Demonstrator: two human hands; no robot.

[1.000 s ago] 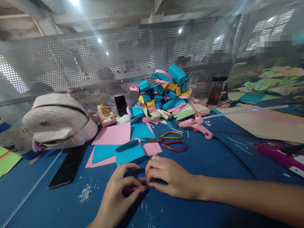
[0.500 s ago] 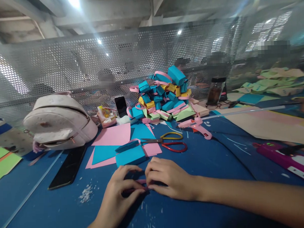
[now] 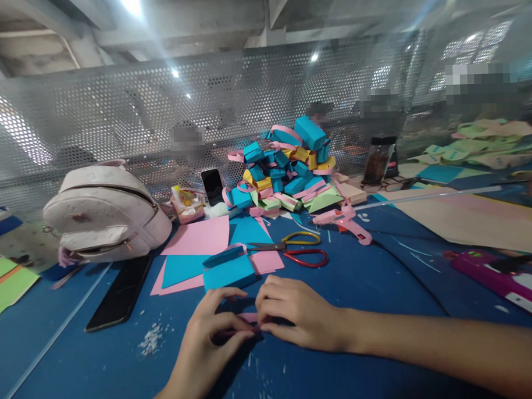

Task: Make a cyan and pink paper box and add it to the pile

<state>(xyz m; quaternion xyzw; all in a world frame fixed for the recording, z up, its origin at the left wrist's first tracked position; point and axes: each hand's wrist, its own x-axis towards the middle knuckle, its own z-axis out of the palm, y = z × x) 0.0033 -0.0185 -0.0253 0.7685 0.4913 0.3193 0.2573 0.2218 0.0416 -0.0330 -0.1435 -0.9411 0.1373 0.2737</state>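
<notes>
Close together at the table's near middle, both my hands pinch a small pink paper strip (image 3: 249,317), mostly hidden behind the fingers. My left hand (image 3: 213,329) holds it between thumb and fingertips. From the right, my right hand (image 3: 296,315) has its fingers curled down onto the strip's other end. Just beyond the fingers sits a blue paper box (image 3: 229,272) with a raised flap and a pink strip at its back. Behind and to its right lie scissors (image 3: 289,246) with one yellow and one red handle, blades pointing left.
A pink glue gun (image 3: 345,223) with a long clear stick lies to the right. Paper boxes (image 3: 286,169) are heaped at the back. A white backpack (image 3: 109,213) and black phone (image 3: 120,295) are left; a purple device (image 3: 500,278) is right. White crumbs (image 3: 151,339) lie near my left hand.
Little differs: both hands stay in the same pinch. Slightly more of the pink strip shows between the fingers.
</notes>
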